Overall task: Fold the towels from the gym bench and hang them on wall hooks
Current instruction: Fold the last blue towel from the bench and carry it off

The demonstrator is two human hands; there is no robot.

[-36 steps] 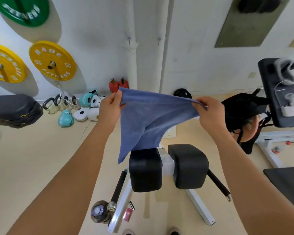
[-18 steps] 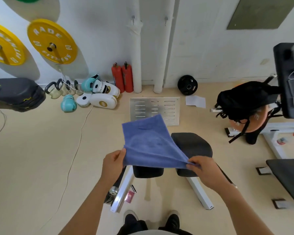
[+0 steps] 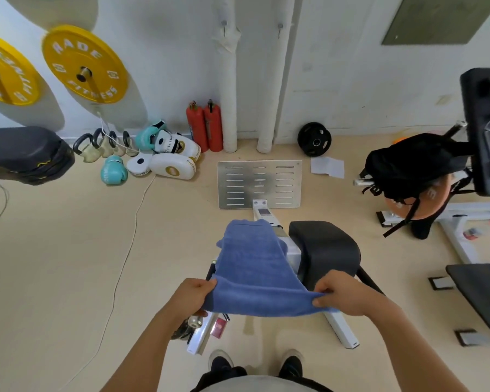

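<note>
Currently both the left hand (image 3: pixel 191 295) and right hand (image 3: pixel 341 297) pinch the blue towel (image 3: pixel 255 267) over the bench pad (image 3: pixel 326 247), folding unfinished, wall hooks (image 3: pixel 224 24) bare

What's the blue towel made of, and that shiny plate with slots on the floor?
The blue towel looks like soft terry cloth: matte, fuzzy, drooping between both hands. The slotted plate looks like bare metal, perhaps steel or aluminium: flat, grey, with a dull shine.
</note>
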